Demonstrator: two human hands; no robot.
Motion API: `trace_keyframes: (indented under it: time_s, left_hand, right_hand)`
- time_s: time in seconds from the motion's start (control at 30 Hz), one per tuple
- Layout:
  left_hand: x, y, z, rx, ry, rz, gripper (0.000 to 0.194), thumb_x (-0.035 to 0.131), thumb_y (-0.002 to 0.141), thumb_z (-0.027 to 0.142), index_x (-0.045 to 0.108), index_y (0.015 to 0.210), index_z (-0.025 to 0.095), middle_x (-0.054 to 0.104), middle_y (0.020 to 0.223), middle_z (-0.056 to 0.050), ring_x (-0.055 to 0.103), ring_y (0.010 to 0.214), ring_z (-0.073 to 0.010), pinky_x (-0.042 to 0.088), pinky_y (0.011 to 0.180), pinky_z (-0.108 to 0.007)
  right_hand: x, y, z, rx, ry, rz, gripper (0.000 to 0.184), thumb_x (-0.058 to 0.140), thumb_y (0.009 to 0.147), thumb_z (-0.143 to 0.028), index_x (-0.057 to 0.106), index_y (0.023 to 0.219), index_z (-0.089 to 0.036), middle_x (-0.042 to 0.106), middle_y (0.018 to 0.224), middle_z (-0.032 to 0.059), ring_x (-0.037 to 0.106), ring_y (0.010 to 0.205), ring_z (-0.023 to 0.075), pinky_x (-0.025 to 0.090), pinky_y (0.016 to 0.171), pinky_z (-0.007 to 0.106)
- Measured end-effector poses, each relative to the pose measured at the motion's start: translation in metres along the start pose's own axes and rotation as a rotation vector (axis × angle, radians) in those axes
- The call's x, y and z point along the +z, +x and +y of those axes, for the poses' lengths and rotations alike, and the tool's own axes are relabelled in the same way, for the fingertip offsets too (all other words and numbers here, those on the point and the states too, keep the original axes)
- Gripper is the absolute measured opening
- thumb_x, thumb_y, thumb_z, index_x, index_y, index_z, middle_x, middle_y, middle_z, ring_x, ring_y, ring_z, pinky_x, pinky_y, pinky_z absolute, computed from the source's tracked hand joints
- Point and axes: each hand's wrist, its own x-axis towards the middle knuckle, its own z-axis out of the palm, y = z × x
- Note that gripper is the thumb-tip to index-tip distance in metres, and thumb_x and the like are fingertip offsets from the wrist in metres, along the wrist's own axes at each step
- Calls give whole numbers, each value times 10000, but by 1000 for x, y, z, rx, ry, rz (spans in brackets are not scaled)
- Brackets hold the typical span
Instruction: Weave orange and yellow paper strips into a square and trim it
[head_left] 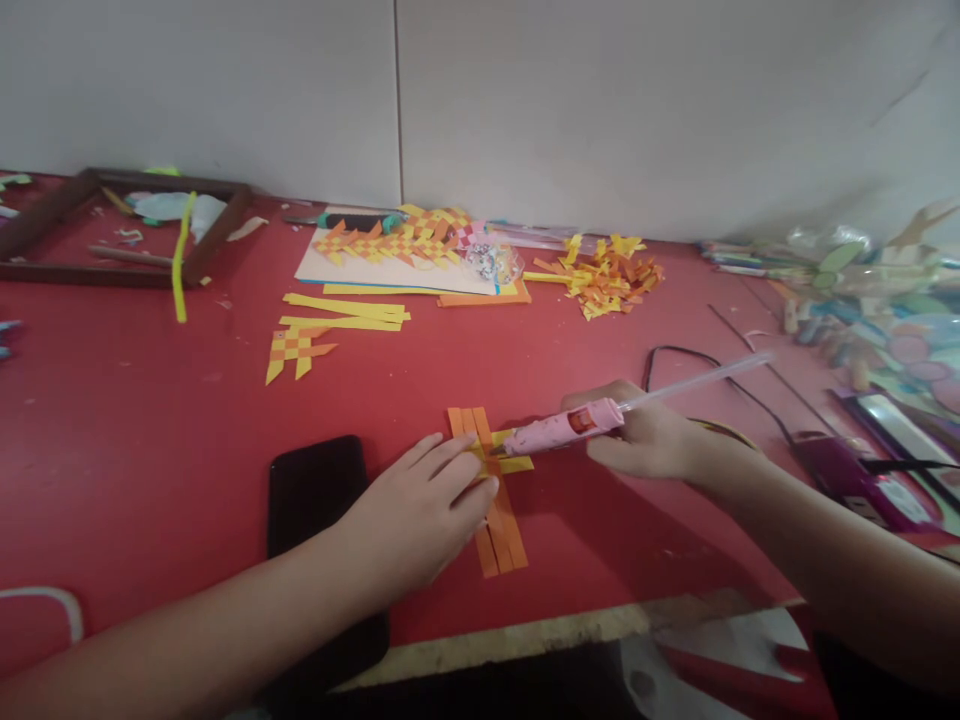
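My right hand (645, 432) is wrapped round a pink hot glue gun (559, 428), with a long clear glue stick (701, 382) jutting from its back end. The gun's tip points down-left, at the crossing of woven paper strips. Several orange paper strips (504, 530) run lengthwise on the red table, and short yellow paper strips (517, 464) cross them. My left hand (424, 505) lies over the left part of this weave, fingers stretched out and pressing on it, which hides some of the crossing. Beneath my left forearm lies a black phone (319, 490).
A checkered orange-yellow paper fish (292, 348) and loose yellow strips (345, 312) lie back left. Behind are woven pieces (390, 243) on a white sheet and a heap of paper scraps (611, 280). A brown frame (112, 275) stands left; a purple device (862, 480) with cables lies right.
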Motion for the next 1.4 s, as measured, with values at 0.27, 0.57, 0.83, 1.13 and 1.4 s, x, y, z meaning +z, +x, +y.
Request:
trace_keyframes:
  time_s: [0.27, 0.57, 0.83, 1.13, 1.4]
  left_hand:
    - [0, 0, 0, -13, -13, 6, 234, 483, 966, 205, 631, 1122, 112, 688, 1083, -140, 605, 1207, -356, 508, 1009, -552]
    - [0, 0, 0, -20, -15, -19, 253, 499, 967, 227, 629, 1158, 123, 679, 1135, -129, 571, 1254, -347, 490, 1043, -532]
    - [5, -2, 0, -29, 1, -7, 280, 552, 942, 214, 624, 1199, 131, 664, 1198, -126, 567, 1257, -345, 480, 1057, -536]
    - [3, -1, 0, -23, 5, 2, 263, 489, 979, 239, 631, 1170, 127, 675, 1133, -129, 582, 1237, -346, 490, 1038, -537]
    - [0, -2, 0, -21, -4, -39, 265, 513, 956, 215, 627, 1179, 129, 677, 1135, -147, 600, 1213, -344, 494, 1023, -550]
  right_hand:
    - [-12, 10, -13, 30, -39, -68, 242, 432, 711, -94, 625, 713, -240, 579, 596, -34, 515, 527, 129, 501, 655, 264]
    - [-22, 23, -36, 90, -408, -87, 126, 444, 719, -147, 524, 644, -208, 583, 619, -23, 462, 508, 102, 322, 506, 237]
    - [-25, 43, -78, 169, -739, -244, 185, 491, 746, -259, 433, 582, -193, 505, 533, -10, 365, 455, 106, 191, 480, 270]
    - [-52, 23, -45, 363, -1046, -130, 47, 531, 737, -194, 566, 742, -225, 656, 754, 50, 570, 655, 218, 272, 546, 308]
    - [-49, -3, 42, 251, -954, -55, 437, 493, 700, -80, 635, 1109, -141, 676, 1081, 144, 596, 1007, 295, 406, 872, 409]
